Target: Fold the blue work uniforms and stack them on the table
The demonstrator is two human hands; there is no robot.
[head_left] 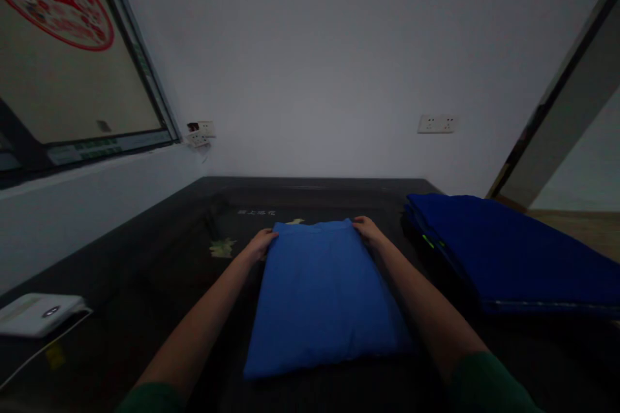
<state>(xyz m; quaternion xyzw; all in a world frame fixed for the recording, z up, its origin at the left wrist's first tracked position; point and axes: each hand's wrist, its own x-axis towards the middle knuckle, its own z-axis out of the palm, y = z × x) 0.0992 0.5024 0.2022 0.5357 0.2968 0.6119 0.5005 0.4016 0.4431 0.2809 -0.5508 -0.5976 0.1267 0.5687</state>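
Green sleeves framed the bottom of my view, both forearms stretched out along a folded blue cloth point(320, 297) lying flat on the dark table point(145, 284). My left hand point(261, 244) pinched the far left corner and my right hand point(368, 231) the far right one, fingers closed on the soft, matte fabric, likely to keep its edge square. A second, darker blue stack point(508, 251) sat just beside it on the right; a white box point(36, 313) rested well apart at left.
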